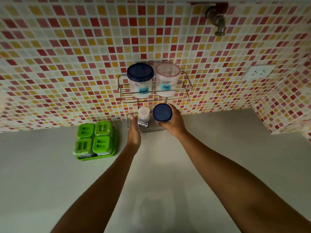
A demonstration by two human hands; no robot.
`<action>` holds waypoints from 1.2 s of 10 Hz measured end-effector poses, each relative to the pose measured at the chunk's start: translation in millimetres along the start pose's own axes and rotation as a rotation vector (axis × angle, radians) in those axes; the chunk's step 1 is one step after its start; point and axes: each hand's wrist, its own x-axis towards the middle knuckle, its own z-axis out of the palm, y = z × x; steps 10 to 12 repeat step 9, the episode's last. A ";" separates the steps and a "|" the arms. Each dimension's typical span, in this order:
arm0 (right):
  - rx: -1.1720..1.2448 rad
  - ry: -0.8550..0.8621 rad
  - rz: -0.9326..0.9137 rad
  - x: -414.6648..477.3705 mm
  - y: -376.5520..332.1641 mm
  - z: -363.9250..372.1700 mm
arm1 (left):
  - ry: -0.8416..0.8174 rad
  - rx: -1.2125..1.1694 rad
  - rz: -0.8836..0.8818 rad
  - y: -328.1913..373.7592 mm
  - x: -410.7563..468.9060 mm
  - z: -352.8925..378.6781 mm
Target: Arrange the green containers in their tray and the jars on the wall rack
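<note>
1. Grey counter (218, 148) under a mosaic-tiled wall.
2. Right hand (173, 122) clasps a blue-lidded jar (162, 113), upright, at the rack (155, 91)'s lower shelf, right end.
3. Left hand (133, 132) flat, holding nothing, at that shelf's left end; a small jar (143, 116) stands between.
4. Green containers (94, 139) fill their tray (96, 156), left of the rack.

My headcam looks onto a wall of small red, yellow and cream mosaic tiles (67, 56) above a plain grey countertop (218, 157). A dull metal tap (217, 19) juts out at upper right, and a white plastic wall socket (258, 72) sits lower right of it.
</note>
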 end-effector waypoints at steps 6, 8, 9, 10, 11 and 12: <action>-0.105 -0.103 0.243 20.5 -5.6 20.2 | -0.073 0.248 -0.079 -6.8 6.8 -5.4; -0.194 -0.143 0.132 -13.8 -21.3 1.3 | -0.050 0.354 0.057 14.2 -15.1 -26.7; -0.250 -0.168 0.069 -35.1 -41.0 -14.3 | -0.049 0.580 0.179 40.0 -33.0 -41.6; -0.250 -0.168 0.069 -35.1 -41.0 -14.3 | -0.049 0.580 0.179 40.0 -33.0 -41.6; -0.250 -0.168 0.069 -35.1 -41.0 -14.3 | -0.049 0.580 0.179 40.0 -33.0 -41.6; -0.250 -0.168 0.069 -35.1 -41.0 -14.3 | -0.049 0.580 0.179 40.0 -33.0 -41.6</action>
